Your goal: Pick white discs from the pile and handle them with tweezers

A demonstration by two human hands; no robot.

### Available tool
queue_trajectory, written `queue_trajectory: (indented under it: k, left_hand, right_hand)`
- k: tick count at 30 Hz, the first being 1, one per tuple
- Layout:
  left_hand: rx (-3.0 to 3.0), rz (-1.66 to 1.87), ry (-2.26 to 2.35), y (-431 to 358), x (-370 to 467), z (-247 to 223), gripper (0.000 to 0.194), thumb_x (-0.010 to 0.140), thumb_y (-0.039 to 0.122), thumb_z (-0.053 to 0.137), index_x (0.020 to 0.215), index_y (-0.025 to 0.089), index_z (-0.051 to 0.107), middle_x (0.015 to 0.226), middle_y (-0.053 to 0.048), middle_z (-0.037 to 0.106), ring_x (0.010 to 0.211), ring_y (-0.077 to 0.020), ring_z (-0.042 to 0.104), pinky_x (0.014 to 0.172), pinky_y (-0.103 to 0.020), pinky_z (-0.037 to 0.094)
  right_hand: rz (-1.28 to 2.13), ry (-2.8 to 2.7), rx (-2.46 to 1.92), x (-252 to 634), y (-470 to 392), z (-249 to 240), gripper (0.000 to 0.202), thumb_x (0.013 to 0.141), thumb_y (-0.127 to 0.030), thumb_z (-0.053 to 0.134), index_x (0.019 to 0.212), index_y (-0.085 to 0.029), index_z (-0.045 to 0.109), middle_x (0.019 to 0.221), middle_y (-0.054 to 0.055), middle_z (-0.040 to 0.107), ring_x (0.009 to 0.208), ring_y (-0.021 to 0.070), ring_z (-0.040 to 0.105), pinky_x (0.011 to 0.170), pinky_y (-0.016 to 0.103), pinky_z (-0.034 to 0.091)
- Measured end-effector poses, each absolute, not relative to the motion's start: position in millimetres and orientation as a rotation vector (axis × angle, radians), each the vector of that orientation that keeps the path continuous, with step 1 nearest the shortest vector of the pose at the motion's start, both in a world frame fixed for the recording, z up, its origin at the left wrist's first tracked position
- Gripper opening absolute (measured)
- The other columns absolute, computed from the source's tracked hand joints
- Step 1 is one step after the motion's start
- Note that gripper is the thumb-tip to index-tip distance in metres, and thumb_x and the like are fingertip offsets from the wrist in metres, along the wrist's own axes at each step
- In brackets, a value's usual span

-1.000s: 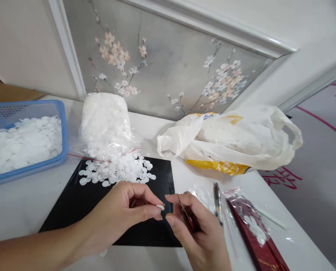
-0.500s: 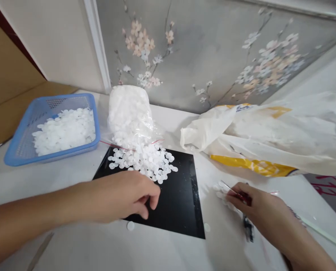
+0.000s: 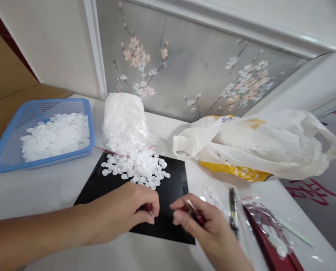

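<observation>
My left hand (image 3: 141, 205) is above the black mat (image 3: 172, 195), thumb and forefinger pinched together. A sliver of white disc (image 3: 152, 215) shows at the fingertips. My right hand (image 3: 207, 222) is at the mat's right edge, its fingers curled round a thin metal tool with a red handle (image 3: 195, 213); its kind is hard to tell. Its thumb and forefinger tips are close together, facing my left hand. Behind my hands, loose white discs (image 3: 141, 165) spill from a clear plastic bag (image 3: 124, 118) onto the mat.
At the left stands a blue basket (image 3: 92, 128) of white discs. Behind my right hand lies a white and yellow plastic bag (image 3: 241, 146). Several discs (image 3: 211, 196), a dark pen-like object (image 3: 233, 210) and a clear bag (image 3: 269, 222) over something red are on the right.
My right hand has moved left, from the discs beside the mat to near my left hand, keeping the red-handled tool. My left fingers have closed to a pinch. The view has shifted slightly.
</observation>
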State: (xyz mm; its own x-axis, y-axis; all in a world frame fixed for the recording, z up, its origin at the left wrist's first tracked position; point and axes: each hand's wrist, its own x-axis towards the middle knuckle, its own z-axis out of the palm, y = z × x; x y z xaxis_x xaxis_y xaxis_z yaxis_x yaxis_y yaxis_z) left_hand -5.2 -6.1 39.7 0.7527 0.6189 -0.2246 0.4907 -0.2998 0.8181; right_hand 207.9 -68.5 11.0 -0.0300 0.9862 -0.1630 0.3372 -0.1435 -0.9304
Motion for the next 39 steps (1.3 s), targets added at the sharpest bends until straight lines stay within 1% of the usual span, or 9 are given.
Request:
queue_trajectory:
  k: [4, 9, 12, 20, 24, 29, 33, 36, 39]
  left_hand:
    - [1.948, 0.369, 0.852, 1.5, 23.8, 37.8, 0.009, 0.079, 0.016, 0.057, 0.084, 0.023, 0.061, 0.074, 0.005, 0.060, 0.061, -0.0104, 0.049, 0.056, -0.021, 0.033]
    - [1.964, 0.390, 0.846, 5.5, 43.4, 32.6, 0.037, 0.073, 0.013, 0.056, 0.107, 0.026, 0.055, 0.074, 0.006, 0.058, 0.056, -0.0089, 0.044, 0.051, -0.020, 0.028]
    - [1.964, 0.398, 0.891, 5.5, 43.0, 30.5, 0.045, 0.073, 0.014, 0.058, 0.115, 0.028, 0.053, 0.073, 0.007, 0.058, 0.055, -0.0088, 0.044, 0.052, -0.020, 0.029]
    - [2.063, 0.431, 0.726, 2.3, 29.4, 22.0, 0.043, 0.085, 0.019, 0.058, 0.124, 0.036, 0.052, 0.088, 0.005, 0.061, 0.067, -0.0090, 0.053, 0.060, -0.018, 0.037]
    - [1.989, 0.476, 0.810, 3.6, 34.5, 31.0, 0.034, 0.079, 0.022, 0.066, 0.111, 0.031, 0.057, 0.087, 0.005, 0.057, 0.059, -0.0075, 0.043, 0.055, -0.019, 0.035]
    - [1.599, 0.433, 0.932, 5.8, 43.0, 40.4, 0.051, 0.069, 0.015, 0.069, 0.112, 0.028, 0.048, 0.076, 0.010, 0.053, 0.050, -0.0060, 0.030, 0.049, -0.020, 0.028]
    - [1.574, 0.356, 0.960, 4.7, 44.2, 41.6, 0.013, 0.074, 0.024, 0.069, 0.081, 0.021, 0.058, 0.064, 0.010, 0.048, 0.052, -0.0069, 0.030, 0.049, -0.021, 0.024]
    - [1.647, 0.411, 0.961, 3.2, 43.6, 39.5, 0.014, 0.076, 0.027, 0.068, 0.068, 0.019, 0.060, 0.056, 0.009, 0.044, 0.053, -0.0081, 0.034, 0.049, -0.022, 0.025]
    - [1.766, 0.530, 0.891, 2.0, 42.5, 36.2, 0.011, 0.078, 0.021, 0.064, 0.068, 0.019, 0.063, 0.065, 0.006, 0.055, 0.055, -0.0078, 0.041, 0.051, -0.022, 0.029]
  right_hand:
    - [1.256, -1.282, -1.430, 194.3, -64.6, 6.5, 0.033, 0.077, -0.048, 0.070, 0.075, -0.018, 0.058, 0.059, -0.004, 0.052, 0.052, 0.0096, 0.042, 0.049, 0.021, 0.034]
    - [1.211, -1.221, -1.491, 202.4, -58.7, 9.9, 0.023, 0.079, -0.038, 0.066, 0.073, -0.018, 0.057, 0.065, -0.001, 0.059, 0.057, 0.0115, 0.045, 0.055, 0.023, 0.036]
    - [1.188, -1.257, -1.550, 203.0, -58.7, 11.9, 0.015, 0.077, -0.030, 0.063, 0.071, -0.018, 0.056, 0.060, -0.004, 0.052, 0.054, 0.0099, 0.037, 0.052, 0.022, 0.030]
    - [1.250, -1.251, -1.484, 200.3, -58.8, 7.0, 0.015, 0.071, -0.022, 0.063, 0.070, -0.020, 0.048, 0.057, -0.007, 0.043, 0.050, 0.0079, 0.032, 0.048, 0.021, 0.026]
    - [1.283, -1.177, -1.299, 200.6, -59.7, 1.0, 0.022, 0.073, -0.030, 0.068, 0.070, -0.020, 0.048, 0.063, -0.004, 0.048, 0.052, 0.0078, 0.033, 0.049, 0.022, 0.028]
    - [1.423, -0.875, -1.136, 197.6, -63.0, -7.0, 0.029, 0.079, -0.041, 0.070, 0.077, -0.020, 0.049, 0.064, -0.008, 0.040, 0.046, 0.0039, 0.021, 0.042, 0.019, 0.018]
    - [1.424, -0.865, -1.066, 197.8, -64.6, -9.6, 0.029, 0.080, -0.041, 0.070, 0.078, -0.020, 0.050, 0.068, -0.007, 0.043, 0.045, 0.0031, 0.021, 0.041, 0.020, 0.016]
    - [1.317, -0.980, -1.060, 200.1, -63.5, -9.8, 0.026, 0.083, -0.038, 0.068, 0.077, -0.020, 0.051, 0.073, -0.005, 0.046, 0.051, 0.0056, 0.029, 0.045, 0.021, 0.022]
    - [1.220, -1.120, -1.049, 202.9, -62.6, -10.0, 0.022, 0.086, -0.036, 0.065, 0.078, -0.021, 0.051, 0.076, -0.003, 0.049, 0.059, 0.0091, 0.038, 0.052, 0.022, 0.029]
